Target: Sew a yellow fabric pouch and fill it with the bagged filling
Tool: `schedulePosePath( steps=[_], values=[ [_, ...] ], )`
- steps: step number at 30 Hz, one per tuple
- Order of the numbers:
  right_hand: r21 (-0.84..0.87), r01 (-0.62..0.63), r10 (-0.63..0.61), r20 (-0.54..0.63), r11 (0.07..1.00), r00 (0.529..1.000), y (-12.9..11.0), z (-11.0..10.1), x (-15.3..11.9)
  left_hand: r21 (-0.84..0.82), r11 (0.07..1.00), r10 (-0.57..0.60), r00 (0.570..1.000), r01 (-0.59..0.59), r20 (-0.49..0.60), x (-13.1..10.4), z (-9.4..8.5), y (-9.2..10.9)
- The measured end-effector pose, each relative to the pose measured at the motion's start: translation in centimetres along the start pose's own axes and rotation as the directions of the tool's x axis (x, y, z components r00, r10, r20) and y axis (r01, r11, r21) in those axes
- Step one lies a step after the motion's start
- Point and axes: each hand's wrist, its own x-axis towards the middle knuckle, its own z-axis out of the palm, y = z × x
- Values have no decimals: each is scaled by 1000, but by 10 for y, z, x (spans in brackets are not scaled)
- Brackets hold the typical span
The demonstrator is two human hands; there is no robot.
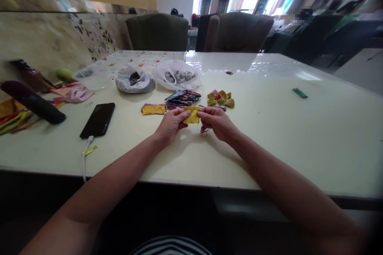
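Between my two hands, just above the table, is a small yellow piece of cloth. My left hand pinches its left edge between thumb and fingers. The right edge is gripped by my right hand, and a thin thread hangs below those fingers. Beyond the hands lies a pile of folded patterned cloth pieces. A stack of yellow patterned pieces sits to the left of it. To the right is a cluster of small yellow and red cloth pouches.
Two white plastic bags, one with dark bits and one with pale grey filling, stand farther back. A black phone on a white cable lies left. A green lighter-like object is at right. Chairs line the far edge.
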Motion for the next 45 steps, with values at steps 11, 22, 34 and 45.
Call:
schedulePosePath(
  steps=[11, 22, 34, 45],
  values=[
    [-23, 97, -98, -60, 995, 993, 1, 2, 2, 17, 997, 76, 996, -77, 56, -2, 0, -4],
    [-75, 36, -37, -11, 997, 999, 2, 7, 0, -41, 999, 30, 998, -28, 63, -4, 4, -2],
    [-99, 83, -90, -68, 992, 994, 0, 1, 1, -19, 996, 91, 996, -91, 2, -1, 2, -2],
    [-122, 167, -175, -52, 978, 983, 6, 3, 5, 161, 974, 156, 986, -163, 54, -3, 1, -4]
  ],
)
